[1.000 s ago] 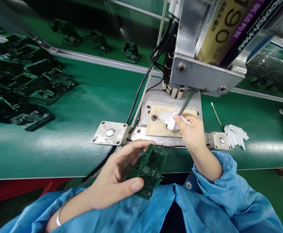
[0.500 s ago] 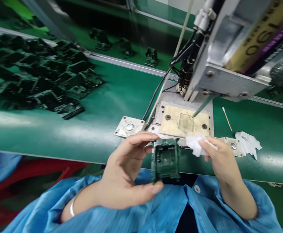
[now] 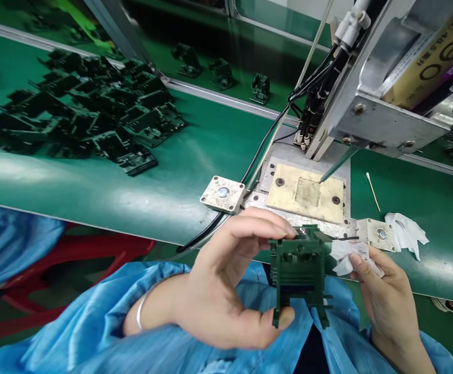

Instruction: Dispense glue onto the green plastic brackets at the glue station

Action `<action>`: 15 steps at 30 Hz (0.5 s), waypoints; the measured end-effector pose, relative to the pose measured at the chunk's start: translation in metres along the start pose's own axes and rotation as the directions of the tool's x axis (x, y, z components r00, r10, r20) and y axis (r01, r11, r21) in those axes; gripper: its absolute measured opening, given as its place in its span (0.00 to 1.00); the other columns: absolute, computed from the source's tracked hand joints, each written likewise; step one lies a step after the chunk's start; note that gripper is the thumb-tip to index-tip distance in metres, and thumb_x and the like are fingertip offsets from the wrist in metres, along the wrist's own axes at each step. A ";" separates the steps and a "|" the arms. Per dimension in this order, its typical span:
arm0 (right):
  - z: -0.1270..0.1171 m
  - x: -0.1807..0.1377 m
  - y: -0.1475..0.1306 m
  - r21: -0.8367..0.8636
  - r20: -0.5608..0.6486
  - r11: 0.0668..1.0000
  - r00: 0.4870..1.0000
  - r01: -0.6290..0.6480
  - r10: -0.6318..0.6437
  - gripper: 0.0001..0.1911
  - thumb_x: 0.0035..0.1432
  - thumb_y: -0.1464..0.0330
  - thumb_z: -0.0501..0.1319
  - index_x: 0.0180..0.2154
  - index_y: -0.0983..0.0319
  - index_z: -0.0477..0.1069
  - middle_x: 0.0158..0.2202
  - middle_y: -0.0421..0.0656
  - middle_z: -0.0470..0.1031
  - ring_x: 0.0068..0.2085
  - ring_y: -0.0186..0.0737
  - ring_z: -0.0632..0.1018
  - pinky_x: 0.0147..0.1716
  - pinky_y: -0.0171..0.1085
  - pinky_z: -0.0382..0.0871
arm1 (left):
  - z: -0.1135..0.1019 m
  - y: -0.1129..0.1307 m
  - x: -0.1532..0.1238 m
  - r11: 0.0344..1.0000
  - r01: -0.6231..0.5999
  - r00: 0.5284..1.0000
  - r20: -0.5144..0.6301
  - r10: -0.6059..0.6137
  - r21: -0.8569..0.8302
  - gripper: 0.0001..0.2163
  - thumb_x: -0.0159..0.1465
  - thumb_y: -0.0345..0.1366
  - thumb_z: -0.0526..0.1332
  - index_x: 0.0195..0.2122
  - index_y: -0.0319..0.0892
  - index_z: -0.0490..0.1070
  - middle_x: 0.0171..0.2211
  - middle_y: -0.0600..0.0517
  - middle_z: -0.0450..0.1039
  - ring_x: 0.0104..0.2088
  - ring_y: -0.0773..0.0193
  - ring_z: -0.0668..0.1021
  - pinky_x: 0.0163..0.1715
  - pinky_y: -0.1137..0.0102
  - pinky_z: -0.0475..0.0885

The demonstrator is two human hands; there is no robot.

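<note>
Far left on the green bench [image 3: 94, 187]: a heap of dark green parts [image 3: 90, 111], loosely piled. Left hand [image 3: 226, 280] pinches a dark green circuit board assembly [image 3: 300, 270] between thumb at its bottom edge and fingers along its top, held upright in mid-air just above the bench's near edge, over the blue sleeves. The board is squarish, densely populated, with small legs sticking out at the lower corners. Behind it: tan fixture plate [image 3: 307, 193] with a shallow square recess, metal nozzle [image 3: 337, 165] angled down to it. Right hand [image 3: 382, 280] pinches a crumpled white wipe [image 3: 346, 254] just beside the board's right edge. Another wipe [image 3: 405, 234] lies further right.
</note>
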State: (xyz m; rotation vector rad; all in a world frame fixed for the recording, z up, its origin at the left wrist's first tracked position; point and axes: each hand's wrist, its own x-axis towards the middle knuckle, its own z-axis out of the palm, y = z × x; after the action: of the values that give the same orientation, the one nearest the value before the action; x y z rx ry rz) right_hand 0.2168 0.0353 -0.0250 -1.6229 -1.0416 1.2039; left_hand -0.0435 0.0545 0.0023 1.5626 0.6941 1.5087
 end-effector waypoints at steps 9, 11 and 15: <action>-0.005 0.000 0.000 0.151 -0.059 0.988 0.998 0.028 -0.020 0.13 0.51 0.57 0.73 0.32 0.59 0.80 0.29 0.43 0.73 0.27 0.36 0.68 0.23 0.34 0.66 | 0.000 -0.001 0.003 0.998 0.053 0.996 0.068 -0.050 -0.040 0.30 0.49 0.25 0.71 0.54 0.46 0.68 0.45 0.46 0.69 0.47 0.58 0.75 0.49 0.67 0.76; -0.009 0.000 -0.002 0.175 -0.057 0.984 0.998 0.032 -0.022 0.11 0.52 0.58 0.72 0.31 0.58 0.79 0.28 0.43 0.72 0.27 0.37 0.69 0.23 0.34 0.66 | 0.001 -0.003 0.004 1.000 0.016 0.998 0.065 -0.014 -0.025 0.30 0.49 0.24 0.70 0.54 0.45 0.68 0.45 0.46 0.70 0.47 0.57 0.75 0.50 0.67 0.76; -0.019 0.001 -0.001 0.257 -0.127 0.965 0.992 0.049 -0.016 0.07 0.52 0.61 0.71 0.32 0.57 0.79 0.32 0.44 0.75 0.28 0.38 0.71 0.23 0.35 0.67 | 0.003 -0.005 0.007 1.000 -0.015 0.998 0.054 0.014 0.003 0.31 0.48 0.24 0.69 0.55 0.45 0.69 0.44 0.47 0.71 0.46 0.57 0.76 0.50 0.66 0.77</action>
State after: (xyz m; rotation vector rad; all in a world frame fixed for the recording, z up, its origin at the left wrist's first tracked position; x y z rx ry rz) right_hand 0.2352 0.0334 -0.0203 -1.4503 -0.7930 1.1502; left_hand -0.0393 0.0624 0.0019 1.6081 0.6562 1.4712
